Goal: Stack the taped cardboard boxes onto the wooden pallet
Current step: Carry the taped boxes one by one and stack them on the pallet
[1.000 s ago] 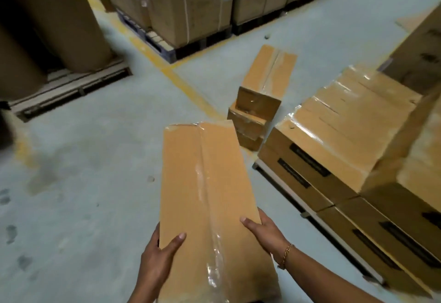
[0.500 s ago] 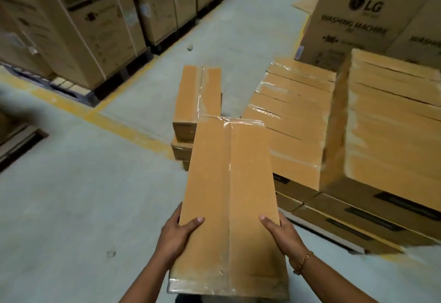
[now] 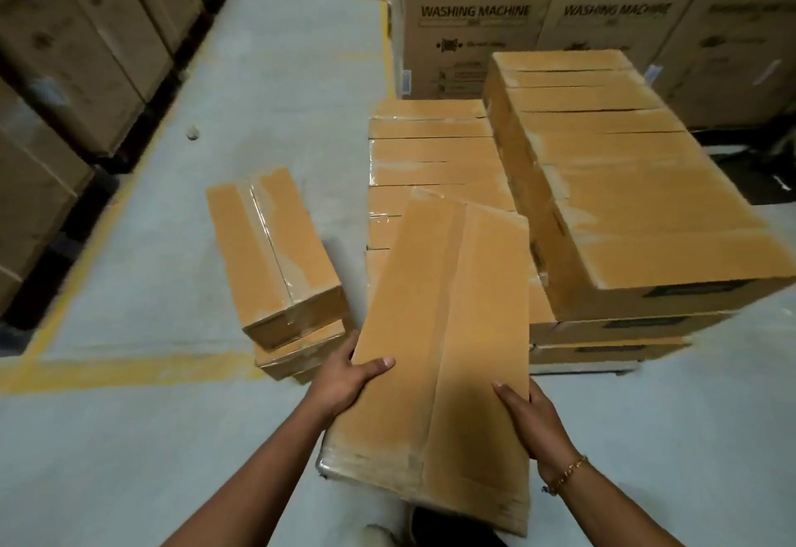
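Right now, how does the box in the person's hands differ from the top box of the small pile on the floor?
The held box is off the ground, gripped by the left hand and right hand; the floor box rests on another box. The held box's far end overlaps the pallet stack; the floor box sits apart from it. Both are long, brown and taped along the top seam.

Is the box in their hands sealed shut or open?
Sealed shut: the held box has its top flaps closed flat, with clear tape along the middle seam.
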Motion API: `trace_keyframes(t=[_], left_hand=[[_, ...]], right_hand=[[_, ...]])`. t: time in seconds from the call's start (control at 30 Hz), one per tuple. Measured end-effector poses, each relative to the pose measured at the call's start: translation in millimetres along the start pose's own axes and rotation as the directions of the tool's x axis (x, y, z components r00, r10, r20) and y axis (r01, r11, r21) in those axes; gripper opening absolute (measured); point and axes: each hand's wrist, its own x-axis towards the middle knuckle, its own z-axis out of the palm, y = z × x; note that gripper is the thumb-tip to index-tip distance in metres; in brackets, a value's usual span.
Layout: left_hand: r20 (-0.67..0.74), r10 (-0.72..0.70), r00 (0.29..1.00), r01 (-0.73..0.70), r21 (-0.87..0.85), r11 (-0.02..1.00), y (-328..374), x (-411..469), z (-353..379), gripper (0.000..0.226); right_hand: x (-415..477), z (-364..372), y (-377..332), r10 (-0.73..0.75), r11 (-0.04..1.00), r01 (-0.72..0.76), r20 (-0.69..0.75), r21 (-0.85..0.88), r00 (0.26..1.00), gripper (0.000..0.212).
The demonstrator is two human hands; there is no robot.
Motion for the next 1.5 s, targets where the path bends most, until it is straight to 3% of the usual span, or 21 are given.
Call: trace_keyframes(t=[0.33, 0.43, 0.53, 0.67, 0.83, 0.93, 1.07, 1.2, 1.33, 1.43, 1.5], left_hand=[[0.267, -0.027, 0.963, -0.007, 0.124, 0.992, 40.8, 143.1, -27.2, 0.054], [0.356, -0.055, 0.933, -0.003, 0.159, 0.987, 52.5, 181.7, -34.6, 0.071], [0.423, -0.063, 0.904, -0.018, 0.184, 0.983, 65.5, 212.5, -40.3, 0.071], [0.505, -0.076, 0.860, -0.049, 0.229, 0.972, 88.0, 255.8, -47.1, 0.087], [0.601, -0.118, 0.791, -0.092, 0.308, 0.947, 114.4, 307.4, -53.8, 0.047], [0.650, -0.168, 0.741, -0.095, 0.349, 0.932, 126.9, 340.5, -57.5, 0.047], [0.695, -0.204, 0.689, -0.136, 0.401, 0.906, 140.3, 376.3, -58.0, 0.076], [0.719, -0.242, 0.651, -0.129, 0.419, 0.899, 145.3, 398.1, -49.9, 0.051], [0.735, -0.270, 0.622, -0.140, 0.444, 0.885, 155.3, 417.1, -41.5, 0.078], [0.744, -0.270, 0.612, -0.145, 0.441, 0.886, 155.8, 434.4, -34.6, 0.099], [0.748, -0.263, 0.609, -0.154, 0.437, 0.886, 155.9, 444.4, -29.3, 0.098]], right_hand=[[41.2, 46.9, -25.7, 0.101, 0.986, -0.077, -0.163, 0.146, 0.981, 0.043], [54.7, 53.8, -31.2, 0.144, 0.981, -0.117, -0.178, 0.155, 0.973, 0.046], [63.2, 63.6, -44.6, 0.189, 0.965, -0.144, -0.200, 0.221, 0.961, 0.045], [83.5, 82.0, -59.5, 0.262, 0.939, -0.198, -0.212, 0.280, 0.941, 0.052], [100.7, 120.1, -72.8, 0.353, 0.880, -0.244, -0.217, 0.408, 0.910, 0.053], [107.8, 145.8, -82.5, 0.410, 0.826, -0.242, -0.248, 0.509, 0.878, 0.048], [117.9, 176.7, -86.1, 0.481, 0.771, -0.239, -0.293, 0.591, 0.826, 0.054], [126.8, 198.1, -91.5, 0.531, 0.722, -0.217, -0.326, 0.657, 0.782, 0.059], [143.9, 209.7, -86.3, 0.537, 0.736, -0.185, -0.395, 0.652, 0.745, 0.088], [155.6, 210.6, -89.7, 0.541, 0.750, -0.192, -0.420, 0.633, 0.729, 0.069], [162.7, 208.4, -92.6, 0.538, 0.760, -0.193, -0.434, 0.621, 0.723, 0.058]])
